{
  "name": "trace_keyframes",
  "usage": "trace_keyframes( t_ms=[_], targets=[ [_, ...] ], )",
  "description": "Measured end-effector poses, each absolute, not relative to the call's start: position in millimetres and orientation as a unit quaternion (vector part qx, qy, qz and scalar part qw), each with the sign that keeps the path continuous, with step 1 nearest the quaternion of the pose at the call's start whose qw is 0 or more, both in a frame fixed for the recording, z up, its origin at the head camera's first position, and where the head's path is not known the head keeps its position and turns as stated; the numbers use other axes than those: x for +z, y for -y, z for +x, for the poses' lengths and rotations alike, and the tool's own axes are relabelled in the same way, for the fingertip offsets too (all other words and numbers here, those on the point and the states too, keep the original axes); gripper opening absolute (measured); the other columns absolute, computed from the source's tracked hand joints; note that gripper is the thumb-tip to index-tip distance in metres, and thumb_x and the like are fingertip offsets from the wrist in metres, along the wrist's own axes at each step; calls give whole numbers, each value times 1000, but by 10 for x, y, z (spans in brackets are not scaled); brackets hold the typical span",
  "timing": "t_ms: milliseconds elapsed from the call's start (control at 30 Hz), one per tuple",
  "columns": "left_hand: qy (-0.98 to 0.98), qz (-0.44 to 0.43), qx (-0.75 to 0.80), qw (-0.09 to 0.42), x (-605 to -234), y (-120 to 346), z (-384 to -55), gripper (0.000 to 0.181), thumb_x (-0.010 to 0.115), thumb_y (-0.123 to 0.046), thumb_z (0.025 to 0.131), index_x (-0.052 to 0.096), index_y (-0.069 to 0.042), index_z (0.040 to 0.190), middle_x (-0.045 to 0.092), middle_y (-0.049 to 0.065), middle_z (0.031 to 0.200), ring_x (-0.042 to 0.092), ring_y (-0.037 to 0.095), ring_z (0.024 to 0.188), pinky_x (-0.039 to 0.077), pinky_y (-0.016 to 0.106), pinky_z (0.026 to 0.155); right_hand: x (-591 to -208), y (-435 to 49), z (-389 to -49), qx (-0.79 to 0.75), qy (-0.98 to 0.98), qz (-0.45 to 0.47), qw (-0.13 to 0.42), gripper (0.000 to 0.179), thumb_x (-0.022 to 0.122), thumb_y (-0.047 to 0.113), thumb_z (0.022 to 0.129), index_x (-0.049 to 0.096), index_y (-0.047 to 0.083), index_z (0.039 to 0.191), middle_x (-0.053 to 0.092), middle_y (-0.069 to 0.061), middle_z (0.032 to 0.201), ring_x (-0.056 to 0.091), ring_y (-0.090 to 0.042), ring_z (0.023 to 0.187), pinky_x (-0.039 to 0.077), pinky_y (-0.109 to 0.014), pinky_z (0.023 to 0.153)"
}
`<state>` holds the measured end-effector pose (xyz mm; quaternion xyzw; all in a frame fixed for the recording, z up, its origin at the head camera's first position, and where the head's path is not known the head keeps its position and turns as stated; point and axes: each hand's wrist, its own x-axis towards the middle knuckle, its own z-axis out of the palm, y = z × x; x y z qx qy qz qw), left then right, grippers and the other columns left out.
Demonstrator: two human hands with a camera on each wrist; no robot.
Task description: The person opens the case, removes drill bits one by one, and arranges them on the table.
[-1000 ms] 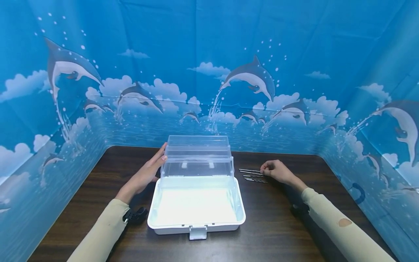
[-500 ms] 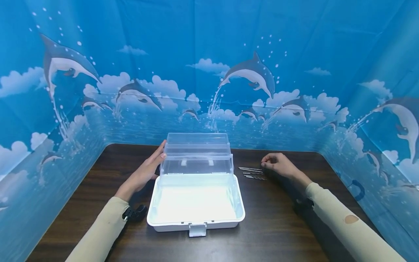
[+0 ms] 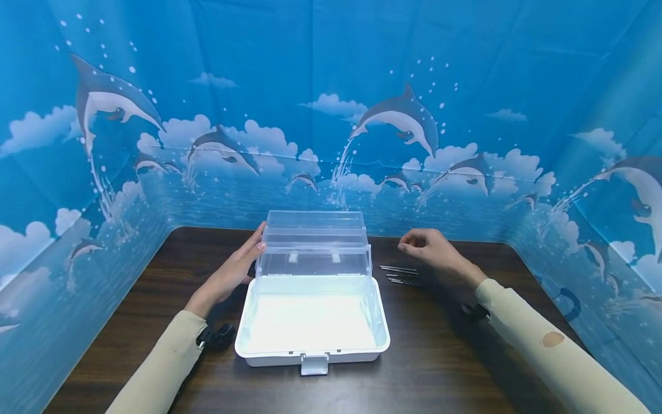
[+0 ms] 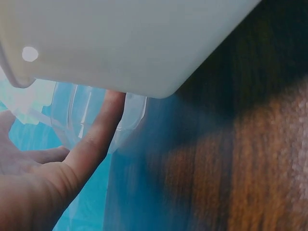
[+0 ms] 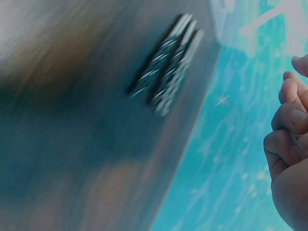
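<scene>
A white box [image 3: 312, 359] with a clear stepped lid [image 3: 314, 221] stands open on the dark table. My left hand [image 3: 234, 270] lies along the left side of the lid, fingers straight and fingertips at its edge. In the left wrist view, one finger [image 4: 98, 134] reaches up beside the white box wall [image 4: 120, 43]. Right of the box lie several thin metal drill bits [image 3: 403, 276], side by side. My right hand [image 3: 429, 247] hovers just beyond them, fingers curled, thumb close to the index finger. Nothing shows between those fingertips; whether something thin is pinched there is unclear.
A blue dolphin-print cloth [image 3: 331, 103] rises behind and beside the table. Dark wood tabletop [image 3: 434, 356] runs in front of and right of the box. A latch [image 3: 314, 364] hangs at the box's front.
My right hand has lifted away from the drill bits, moving farther back and then left. My left hand stays against the lid. The box and visible drill bits look unmoved.
</scene>
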<state>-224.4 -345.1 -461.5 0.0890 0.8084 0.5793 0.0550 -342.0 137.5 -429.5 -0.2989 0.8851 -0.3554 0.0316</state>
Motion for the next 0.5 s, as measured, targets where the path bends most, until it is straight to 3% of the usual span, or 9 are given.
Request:
trace_keyframes(
  t_ms=[300, 500],
  targets=[
    [-806, 87, 582, 60, -4589, 3449, -2246, 60, 37, -51, 110, 3, -54, 159, -3, 3, 170, 16, 54, 147, 45, 75, 87, -4133, -935, -3360, -367, -864, -344, 3, 29, 67, 40, 100, 76, 14, 111, 66, -10, 81, 56, -23, 65, 46, -38, 57],
    [-804, 86, 585, 64, -4614, 3466, -2259, 61, 37, -52, 109, 3, -53, 160, -3, 2, 170, 16, 53, 147, 45, 74, 88, -4009, -648, -3374, -377, -845, -379, -8, 19, 68, 32, 101, 75, 17, 110, 63, 0, 75, 55, -21, 61, 45, -36, 55]
  ],
)
